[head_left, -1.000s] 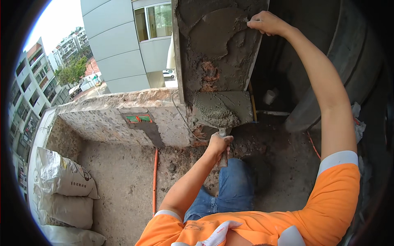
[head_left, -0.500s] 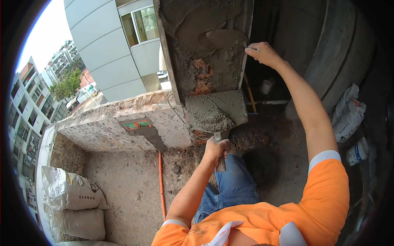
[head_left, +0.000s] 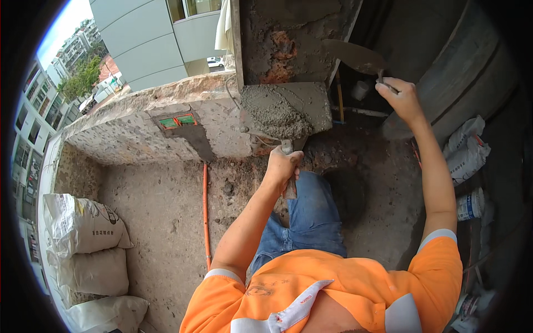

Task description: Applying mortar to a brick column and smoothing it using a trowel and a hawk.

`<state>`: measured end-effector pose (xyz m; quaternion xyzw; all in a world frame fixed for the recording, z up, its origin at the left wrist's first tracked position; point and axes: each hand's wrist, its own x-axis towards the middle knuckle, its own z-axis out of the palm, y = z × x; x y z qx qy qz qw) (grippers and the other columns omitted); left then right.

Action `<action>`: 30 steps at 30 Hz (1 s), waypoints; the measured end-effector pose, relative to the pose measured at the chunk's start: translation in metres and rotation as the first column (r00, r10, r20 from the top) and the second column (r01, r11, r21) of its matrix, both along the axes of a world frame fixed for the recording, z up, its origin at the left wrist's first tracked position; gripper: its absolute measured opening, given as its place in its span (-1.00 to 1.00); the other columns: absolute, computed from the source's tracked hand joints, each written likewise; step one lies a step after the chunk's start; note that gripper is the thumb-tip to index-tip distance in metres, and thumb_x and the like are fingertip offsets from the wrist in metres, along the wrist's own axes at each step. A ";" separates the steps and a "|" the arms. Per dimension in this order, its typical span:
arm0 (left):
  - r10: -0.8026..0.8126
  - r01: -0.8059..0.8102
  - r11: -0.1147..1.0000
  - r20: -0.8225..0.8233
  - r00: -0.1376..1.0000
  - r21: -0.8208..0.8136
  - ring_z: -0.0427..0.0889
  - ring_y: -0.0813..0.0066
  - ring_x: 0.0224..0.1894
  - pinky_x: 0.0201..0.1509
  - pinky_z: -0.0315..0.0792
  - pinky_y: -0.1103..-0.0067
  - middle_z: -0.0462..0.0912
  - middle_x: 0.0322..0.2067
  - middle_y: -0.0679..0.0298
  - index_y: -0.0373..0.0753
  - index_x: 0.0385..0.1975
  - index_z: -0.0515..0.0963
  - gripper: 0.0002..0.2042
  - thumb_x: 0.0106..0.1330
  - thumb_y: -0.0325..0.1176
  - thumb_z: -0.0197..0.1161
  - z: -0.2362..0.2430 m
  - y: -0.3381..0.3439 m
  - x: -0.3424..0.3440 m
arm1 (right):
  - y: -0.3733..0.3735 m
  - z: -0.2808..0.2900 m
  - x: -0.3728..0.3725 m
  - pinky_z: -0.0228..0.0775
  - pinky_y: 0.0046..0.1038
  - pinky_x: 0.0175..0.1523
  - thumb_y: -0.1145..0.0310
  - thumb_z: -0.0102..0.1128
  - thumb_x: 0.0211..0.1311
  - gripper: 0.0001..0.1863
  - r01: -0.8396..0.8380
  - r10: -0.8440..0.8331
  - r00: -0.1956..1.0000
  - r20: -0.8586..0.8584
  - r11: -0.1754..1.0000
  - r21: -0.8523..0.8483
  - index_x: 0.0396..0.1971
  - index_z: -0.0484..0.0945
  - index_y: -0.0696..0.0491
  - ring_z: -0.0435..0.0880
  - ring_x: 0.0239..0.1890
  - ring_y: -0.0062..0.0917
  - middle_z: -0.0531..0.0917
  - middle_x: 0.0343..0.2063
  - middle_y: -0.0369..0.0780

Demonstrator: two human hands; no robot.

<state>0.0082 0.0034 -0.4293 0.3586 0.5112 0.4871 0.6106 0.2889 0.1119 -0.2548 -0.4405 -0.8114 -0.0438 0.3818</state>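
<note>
My left hand (head_left: 283,165) grips the handle of the mortar board (head_left: 288,108), heaped with wet mortar (head_left: 275,115), level against the pillar (head_left: 294,39). My right hand (head_left: 402,97) clenches the trowel (head_left: 355,55), blade raised. If the board tilts, mortar could slide onto my jeans (head_left: 308,222).

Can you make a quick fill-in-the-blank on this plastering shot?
1. The left hand holds a board heaped with ____.
2. The right hand holds a ____ beside the pillar.
3. The pipe lying on the floor is ____.
4. White ____ are stacked at the far left.

Missing: mortar; trowel; orange; sacks
</note>
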 end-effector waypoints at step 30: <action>0.159 0.018 0.961 -0.606 0.780 0.275 0.52 0.45 -0.71 -0.57 0.45 0.49 0.56 -0.60 0.09 -0.48 -0.07 0.45 -0.60 0.05 -0.47 0.22 -0.050 -0.029 -0.026 | -0.044 -0.089 -0.139 0.51 -0.28 -0.28 0.17 0.30 0.12 -0.68 -0.117 0.117 0.993 -0.002 0.992 0.036 -0.38 0.65 0.16 0.68 -0.36 -0.18 0.68 -0.44 -0.11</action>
